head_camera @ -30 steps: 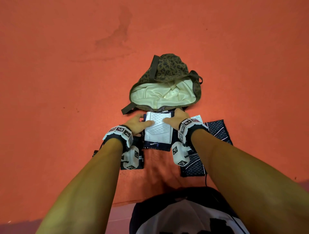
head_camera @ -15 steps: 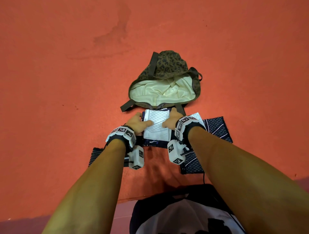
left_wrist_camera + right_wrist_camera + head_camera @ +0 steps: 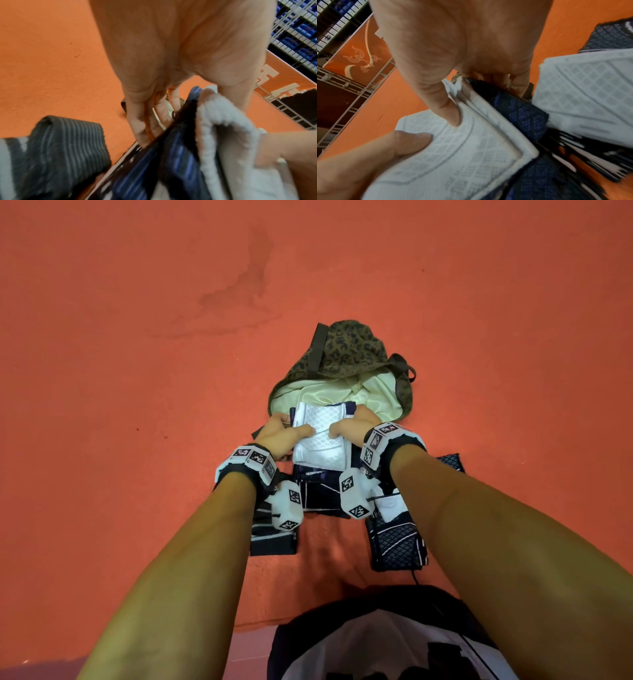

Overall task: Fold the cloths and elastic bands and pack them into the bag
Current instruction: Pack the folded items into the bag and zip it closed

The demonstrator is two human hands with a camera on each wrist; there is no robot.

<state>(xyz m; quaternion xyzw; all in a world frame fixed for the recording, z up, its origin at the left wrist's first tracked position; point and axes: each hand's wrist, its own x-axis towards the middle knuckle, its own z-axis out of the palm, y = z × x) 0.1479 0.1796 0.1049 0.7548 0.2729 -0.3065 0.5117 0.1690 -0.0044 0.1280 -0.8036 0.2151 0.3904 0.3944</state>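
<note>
A leopard-print bag (image 3: 346, 350) lies open on the orange floor, its cream lining (image 3: 376, 398) showing. Both hands hold a folded stack of cloths (image 3: 320, 440), white on top and navy beneath, with its far end at the bag's mouth. My left hand (image 3: 286, 434) grips the stack's left edge, thumb on the white cloth (image 3: 453, 155), fingers (image 3: 145, 128) underneath. My right hand (image 3: 354, 426) grips the right edge, thumb (image 3: 450, 108) on top, fingers curled under the navy layer (image 3: 522, 111).
A dark striped folded band (image 3: 274, 537) (image 3: 56, 148) lies on the floor near my left wrist. A navy mesh cloth (image 3: 397, 542) and a white one (image 3: 587, 88) lie by my right wrist. A metal fence with an orange banner (image 3: 278, 83) stands beyond.
Both hands have lifted the folded stack off the floor and carried it forward to the bag's mouth. The other cloths stay where they were.
</note>
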